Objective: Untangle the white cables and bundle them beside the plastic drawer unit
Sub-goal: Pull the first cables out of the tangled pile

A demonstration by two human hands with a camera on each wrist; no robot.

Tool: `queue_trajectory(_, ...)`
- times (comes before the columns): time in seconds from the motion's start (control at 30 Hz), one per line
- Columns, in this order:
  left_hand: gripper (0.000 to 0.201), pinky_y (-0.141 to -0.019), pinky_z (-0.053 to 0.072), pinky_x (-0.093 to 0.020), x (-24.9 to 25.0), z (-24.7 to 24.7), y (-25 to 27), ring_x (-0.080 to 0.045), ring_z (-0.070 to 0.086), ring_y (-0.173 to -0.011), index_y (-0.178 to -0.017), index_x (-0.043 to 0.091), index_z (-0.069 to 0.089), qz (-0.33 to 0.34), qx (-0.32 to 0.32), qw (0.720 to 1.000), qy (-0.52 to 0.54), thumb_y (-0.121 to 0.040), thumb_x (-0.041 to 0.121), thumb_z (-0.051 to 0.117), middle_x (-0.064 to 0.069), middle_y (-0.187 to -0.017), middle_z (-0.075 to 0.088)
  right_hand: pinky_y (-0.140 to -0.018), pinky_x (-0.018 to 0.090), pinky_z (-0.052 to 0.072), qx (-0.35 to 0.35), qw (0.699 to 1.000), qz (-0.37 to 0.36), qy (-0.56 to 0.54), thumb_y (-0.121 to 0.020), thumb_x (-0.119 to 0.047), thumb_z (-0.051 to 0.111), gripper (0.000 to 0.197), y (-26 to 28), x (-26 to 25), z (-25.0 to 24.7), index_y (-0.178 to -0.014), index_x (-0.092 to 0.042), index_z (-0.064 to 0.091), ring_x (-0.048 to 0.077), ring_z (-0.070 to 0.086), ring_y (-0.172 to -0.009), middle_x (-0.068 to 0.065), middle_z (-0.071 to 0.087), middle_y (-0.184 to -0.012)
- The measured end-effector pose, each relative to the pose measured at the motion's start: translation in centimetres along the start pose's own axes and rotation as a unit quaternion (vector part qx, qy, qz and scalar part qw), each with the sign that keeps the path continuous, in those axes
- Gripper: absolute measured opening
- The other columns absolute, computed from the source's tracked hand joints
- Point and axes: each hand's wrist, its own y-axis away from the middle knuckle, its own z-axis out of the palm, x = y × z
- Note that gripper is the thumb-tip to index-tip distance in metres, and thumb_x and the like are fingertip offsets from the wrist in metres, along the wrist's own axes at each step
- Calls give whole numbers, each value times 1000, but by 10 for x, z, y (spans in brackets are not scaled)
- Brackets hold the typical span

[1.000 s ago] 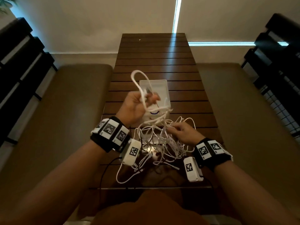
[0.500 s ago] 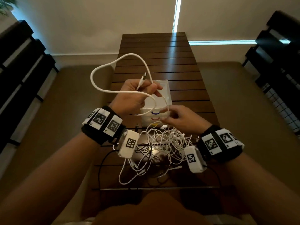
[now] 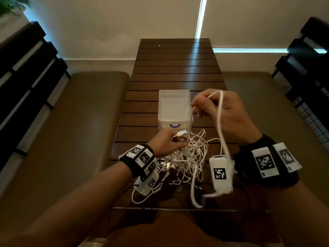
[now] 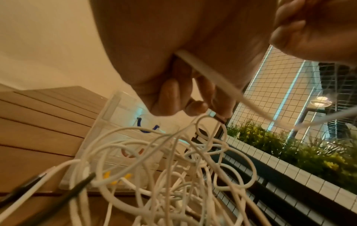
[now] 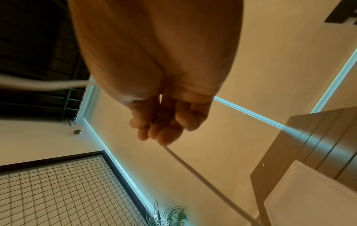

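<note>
Now the right hand [image 3: 220, 114] is holding the thick cable [image 3: 220, 125] the left hand [image 3: 167, 143] held before; the left is pinching a plug [image 3: 181, 133] at the pile [image 3: 188, 157], so untangling is moving along.

A long dark slatted wooden table [image 3: 175, 68] runs toward a plain cream wall [image 3: 115, 24]. Padded brown benches [image 3: 74, 111] flank it, with black slatted backrests [image 3: 26, 68] behind them. Thin strips of bluish light [image 3: 200, 16] cross the wall. Green plants [image 4: 301, 146] stand behind a wire grid [image 4: 270, 85].
</note>
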Motion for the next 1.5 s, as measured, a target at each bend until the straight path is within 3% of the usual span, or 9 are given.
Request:
queue_trajectory(0.2, 11, -78, 58, -44, 9, -2, -3, -25, 69, -84, -94, 5, 69, -3, 66, 995, 77, -85, 10, 69, -11, -92, 71, -75, 24, 54, -83, 985, 130, 72, -87, -19, 68, 49, 20, 53, 5, -130, -28, 47, 10, 63, -86, -2, 64, -97)
queue_trajectory(0.33, 9, -75, 56, -33, 20, -7, -2, -19, 66, -82, -85, 12, 69, 51, 119, 986, 102, -84, 3, 68, -5, -86, 67, -67, 28, 49, -105, 969, 169, 147, -92, -25, 63, 7, 45, 112, 11, -90, -25, 69, 4, 63, -73, -4, 68, -82)
queue_trajectory(0.63, 12, -56, 43, -5, 27, -41, 9, 6, 57, -52, -91, -10, 65, 93, 246, 944, 199, -89, -13, 54, 2, -66, 64, -60, 34, 38, -2, 919, 387, 79, -99, -18, 52, 37, 77, 188, -24, -64, -7, 58, 22, 47, -58, 11, 54, -61)
queue_trajectory(0.83, 25, -68, 53, -21, 39, -77, 19, -7, 66, -72, -80, 21, 71, 175, 295, 920, 188, -88, -1, 62, 5, -82, 70, -63, 33, 43, -7, 858, 486, 164, -94, -21, 59, 36, 114, 209, -42, -61, -10, 62, 23, 58, -63, 12, 66, -67)
queue_trajectory(1.0, 20, -74, 52, -17, 42, -58, 15, -3, 68, -76, -99, 0, 68, 139, 191, 964, 122, -82, -9, 65, 9, -78, 71, -93, 41, 48, -2, 850, 435, 297, -89, -34, 65, 42, 82, 175, -38, -120, -6, 62, 33, 58, -110, 22, 59, -126)
queue_trajectory(1.07, 20, -75, 53, -20, 38, -50, 11, -7, 69, -76, -97, 4, 70, 132, 177, 965, 142, -82, -8, 66, 5, -82, 72, -92, 35, 47, 23, 899, 350, 262, -88, -28, 68, 50, 62, 141, -32, -134, -13, 53, 26, 57, -110, 12, 58, -123)
queue_trajectory(1.23, 21, -80, 55, -28, 50, -35, 4, -14, 70, -82, -99, 7, 69, 164, 137, 965, 152, -82, -5, 65, -3, -86, 72, -80, 30, 55, -189, 961, 201, 34, -85, -39, 63, 27, 32, 60, 1, -111, -47, 61, 18, 67, -91, 1, 69, -99)
queue_trajectory(1.37, 18, -79, 56, -28, 47, -40, 4, -13, 70, -82, -95, 11, 71, 147, 155, 960, 181, -84, -1, 65, 4, -83, 73, -72, 40, 52, -160, 974, 151, 57, -92, -29, 60, 16, 25, 60, 14, -87, -39, 71, 15, 61, -75, -5, 68, -82)
queue_trajectory(1.5, 18, -83, 56, -37, 21, -30, 8, -15, 69, -89, -100, 24, 72, 54, 63, 993, 89, -83, 17, 72, 1, -95, 73, -66, 19, 48, -81, 990, 114, 25, -93, -11, 59, 14, 23, 58, 16, -88, -17, 71, 2, 62, -71, -9, 68, -77)
